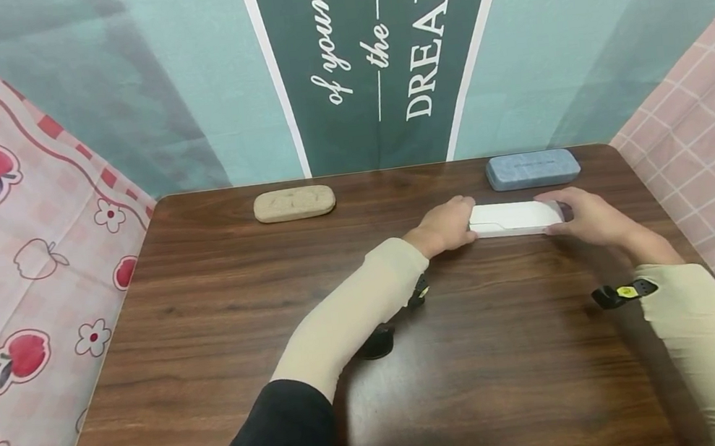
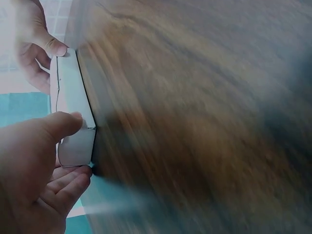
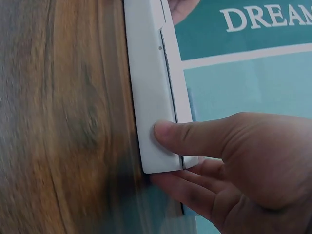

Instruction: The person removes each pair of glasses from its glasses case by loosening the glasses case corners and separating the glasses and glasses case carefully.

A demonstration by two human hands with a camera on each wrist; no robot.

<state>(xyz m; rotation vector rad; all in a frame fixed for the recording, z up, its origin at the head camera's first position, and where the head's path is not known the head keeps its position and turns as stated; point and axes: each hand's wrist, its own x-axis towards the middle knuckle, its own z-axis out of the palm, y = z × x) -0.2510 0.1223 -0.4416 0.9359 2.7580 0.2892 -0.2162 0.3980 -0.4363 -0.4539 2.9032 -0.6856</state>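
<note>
A white glasses case (image 1: pixel 514 218), long and narrow with a thin seam along its side, lies level between both hands near the table's back right. The left hand (image 1: pixel 446 225) grips its left end. In the left wrist view, that thumb presses the white side while the fingers curl beneath the end. At the opposite end, the right hand (image 1: pixel 582 217) holds the case between thumb and fingers. The right wrist view shows the right thumb (image 3: pixel 168 134) on the face beside the seam. The case looks closed; whether it touches the table I cannot tell.
A blue case (image 1: pixel 533 170) lies just behind the white one, by the table's back edge. Farther left along that edge sits a beige case (image 1: pixel 294 204). A black object (image 1: pixel 378 342) shows partly under the left forearm. Cloth hangings surround the wooden table (image 1: pixel 211 325).
</note>
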